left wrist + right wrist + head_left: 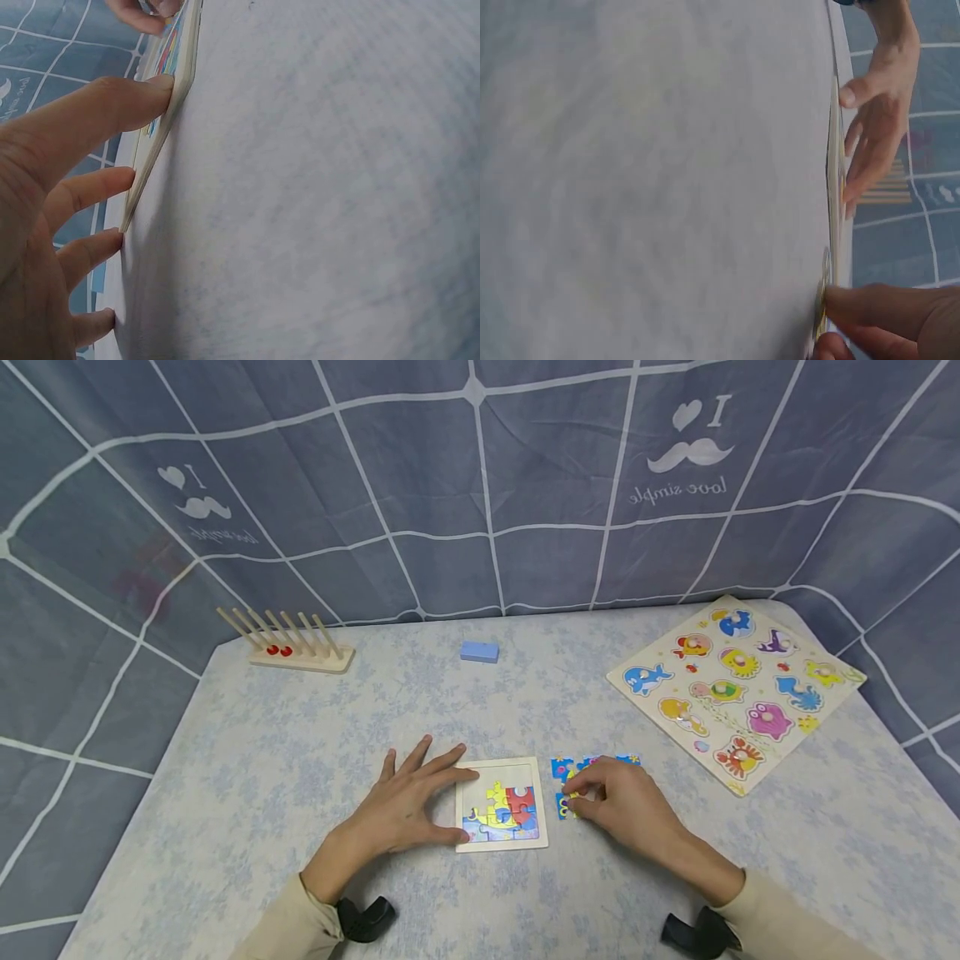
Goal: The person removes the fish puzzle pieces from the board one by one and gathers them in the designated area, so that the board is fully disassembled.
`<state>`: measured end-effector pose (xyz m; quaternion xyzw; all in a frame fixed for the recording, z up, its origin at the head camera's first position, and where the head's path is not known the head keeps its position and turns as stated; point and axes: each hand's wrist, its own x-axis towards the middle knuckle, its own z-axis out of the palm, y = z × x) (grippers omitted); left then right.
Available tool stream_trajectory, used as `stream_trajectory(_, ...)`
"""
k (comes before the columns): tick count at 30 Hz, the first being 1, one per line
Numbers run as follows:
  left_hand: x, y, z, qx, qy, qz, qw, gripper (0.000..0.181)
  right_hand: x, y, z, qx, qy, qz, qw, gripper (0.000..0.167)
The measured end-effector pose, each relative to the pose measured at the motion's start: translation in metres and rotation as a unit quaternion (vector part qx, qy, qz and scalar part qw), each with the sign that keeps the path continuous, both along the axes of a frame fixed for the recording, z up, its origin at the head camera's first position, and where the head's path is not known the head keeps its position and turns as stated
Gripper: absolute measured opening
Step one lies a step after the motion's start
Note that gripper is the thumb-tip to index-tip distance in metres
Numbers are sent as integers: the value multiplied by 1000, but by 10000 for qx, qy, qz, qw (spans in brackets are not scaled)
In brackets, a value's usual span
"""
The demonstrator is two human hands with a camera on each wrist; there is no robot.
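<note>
A small wooden jigsaw tray (502, 847) lies flat in the middle of the table. Fitted pieces in blue, yellow and red (521, 806) fill its lower part, and its upper left shows bare wood. My left hand (405, 806) rests against the tray's left side with fingers spread, the thumb (142, 101) touching its near corner. Right of the tray, my right hand (633, 802) pinches a yellow and blue puzzle piece between thumb and forefinger, low over the loose blue pieces (561, 767). The hand hides part of that piece and several others.
At the back left stands a wooden peg counter (311, 660) with red beads. A blue block (479, 652) sits at the back middle. To the right lies a sea-animal knob puzzle board (720, 718). A grey checked curtain (450, 485) hangs behind the table.
</note>
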<state>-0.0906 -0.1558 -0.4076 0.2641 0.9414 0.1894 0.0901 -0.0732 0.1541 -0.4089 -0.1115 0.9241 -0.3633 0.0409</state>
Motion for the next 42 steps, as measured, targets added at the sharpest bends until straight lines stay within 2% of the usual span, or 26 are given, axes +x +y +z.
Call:
stream_trajectory(3,0,0,0,22,17,9,10000,75,2,-3,2,487,73,-109,9987,13)
stream_trajectory(6,1,0,0,36,44,9,10000,75,2,-4,4,652,50,-141,9978,14)
stream_trajectory(14,0,0,-1,25,90,-38,9999,73,0,-5,7,791,83,-105,9968,13)
stream_trajectory(20,0,0,0,36,61,-15,10000,73,-4,-9,12,565,206,-83,9982,11)
stream_trajectory(23,0,0,0,32,20,11,10000,74,-7,-15,13,403,183,126,9989,11)
stream_trajectory(26,0,0,0,47,-83,28,10000,75,-8,-24,12,326,116,502,9981,15)
stream_trajectory(32,-2,0,0,118,-230,-56,9996,73,-10,-46,10,526,189,1210,9911,29)
stream_trajectory(37,-1,-2,1,26,-194,-247,9995,73,-12,-59,10,724,243,1371,9876,31)
stream_trajectory(42,-1,-4,2,-109,-131,-351,9992,72,-12,-66,11,771,159,1314,9882,28)
